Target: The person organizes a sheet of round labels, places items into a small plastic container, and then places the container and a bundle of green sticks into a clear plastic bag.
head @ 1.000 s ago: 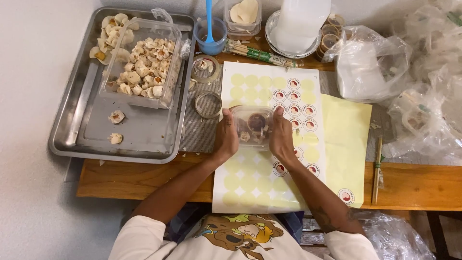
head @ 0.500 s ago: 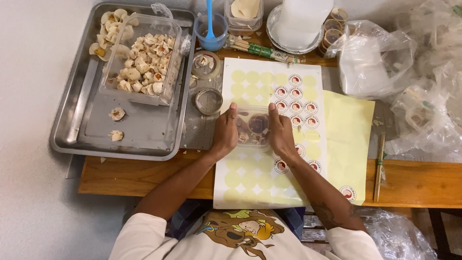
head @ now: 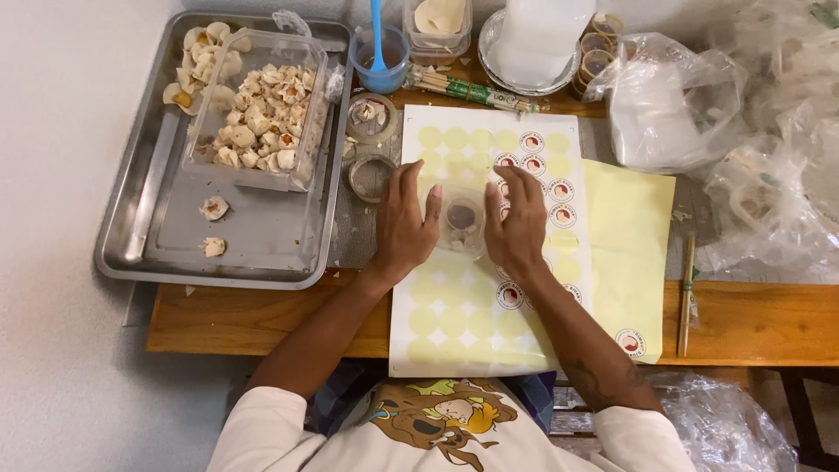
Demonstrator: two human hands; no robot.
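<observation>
two hands cupping a small clear lidded cup [head: 461,223]: left hand [head: 404,223] and right hand [head: 517,225] pressing its sides, resting on the sticker sheet [head: 454,323] on the wooden surface [head: 262,319], beside the metal tray [head: 245,245].

Tray [head: 131,253]: glossy brushed metal. Worktop [head: 752,319]: smooth varnished wood. Small tub [head: 461,223]: clear plastic. Sticker sheet [head: 454,323]: matt paper. Bags [head: 673,105]: crinkled glossy plastic.
</observation>
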